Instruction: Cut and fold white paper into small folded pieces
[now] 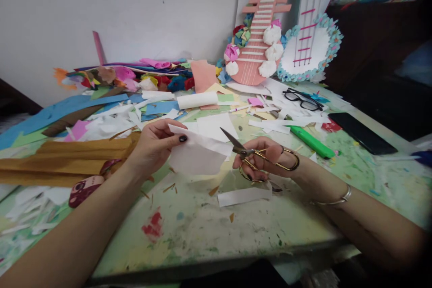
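Note:
My left hand (160,146) pinches a piece of white paper (199,155) by its upper left corner, thumb on top. The sheet hangs over the table, its top edge folded or curled. In my right hand (266,157) is a pair of scissors (248,150) with gold handles and dark blades. The blades point up and left, close to the paper's right edge; they look nearly together, and I cannot tell if they touch the sheet. Below the scissors a cut white paper strip (245,196) lies on the table, with small brown scraps around it.
Brown crepe paper (67,159) and a dark red item with a cartoon face (86,190) lie left. To the right are a green cutter (312,141), a black phone (362,132) and glasses (303,99). Paper scraps and two decorated paper instruments (256,49) stand or lie behind.

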Tool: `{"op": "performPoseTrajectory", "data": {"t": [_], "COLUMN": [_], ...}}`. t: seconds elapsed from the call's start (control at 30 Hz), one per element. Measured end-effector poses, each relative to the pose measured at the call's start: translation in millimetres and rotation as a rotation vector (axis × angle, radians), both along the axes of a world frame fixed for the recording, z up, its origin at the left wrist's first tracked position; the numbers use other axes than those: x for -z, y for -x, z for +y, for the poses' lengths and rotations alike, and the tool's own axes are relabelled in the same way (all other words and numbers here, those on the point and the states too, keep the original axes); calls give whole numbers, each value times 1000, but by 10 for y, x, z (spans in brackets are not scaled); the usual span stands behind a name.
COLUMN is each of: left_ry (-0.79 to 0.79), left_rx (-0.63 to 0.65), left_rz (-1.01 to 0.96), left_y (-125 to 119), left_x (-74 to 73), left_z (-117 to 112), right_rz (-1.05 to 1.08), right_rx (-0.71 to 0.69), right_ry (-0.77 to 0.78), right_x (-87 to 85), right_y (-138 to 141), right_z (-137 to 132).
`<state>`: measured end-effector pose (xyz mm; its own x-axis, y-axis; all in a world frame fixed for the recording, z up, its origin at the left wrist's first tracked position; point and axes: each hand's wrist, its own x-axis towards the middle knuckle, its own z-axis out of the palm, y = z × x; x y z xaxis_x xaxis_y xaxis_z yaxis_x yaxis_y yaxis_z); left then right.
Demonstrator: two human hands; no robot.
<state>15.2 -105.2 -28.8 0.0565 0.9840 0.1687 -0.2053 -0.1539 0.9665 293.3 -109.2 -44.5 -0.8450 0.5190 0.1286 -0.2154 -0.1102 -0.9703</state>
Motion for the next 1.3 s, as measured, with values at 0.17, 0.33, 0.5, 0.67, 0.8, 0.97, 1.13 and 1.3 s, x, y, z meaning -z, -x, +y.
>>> {"op": "performPoseTrajectory", "data": {"t": [0.17, 0.33, 0.5, 0.67, 0.8, 0.97, 1.13, 1.3], "left_ry": [3, 3, -10, -34, -52, -54, -81, -72], "left_rx": [8, -2, -10, 19, 35, 54, 75, 81], "left_rz": [-4, 2, -16, -46, -56, -10, 42, 34], "left_y": [0, 9, 19, 45, 54, 21, 3, 10], "left_x": [0, 9, 4, 11, 23, 16, 39, 46], "left_z": [6, 8, 21, 45, 50, 35, 26, 25], "right_rz": [33, 13, 2, -11, -32, -19, -30, -38], "right_rx": [-16, -34, -44, -42, -25, -32, -65, -65], "right_ry": [8, 43, 62, 39, -11, -36, -31, -15], "right_x": [57, 49, 31, 24, 27, 39, 77, 98], "right_y": [-14, -16, -11, -21, -25, -6, -11, -24], "right_z": [14, 16, 13, 16, 10, -3, 1, 5]}}
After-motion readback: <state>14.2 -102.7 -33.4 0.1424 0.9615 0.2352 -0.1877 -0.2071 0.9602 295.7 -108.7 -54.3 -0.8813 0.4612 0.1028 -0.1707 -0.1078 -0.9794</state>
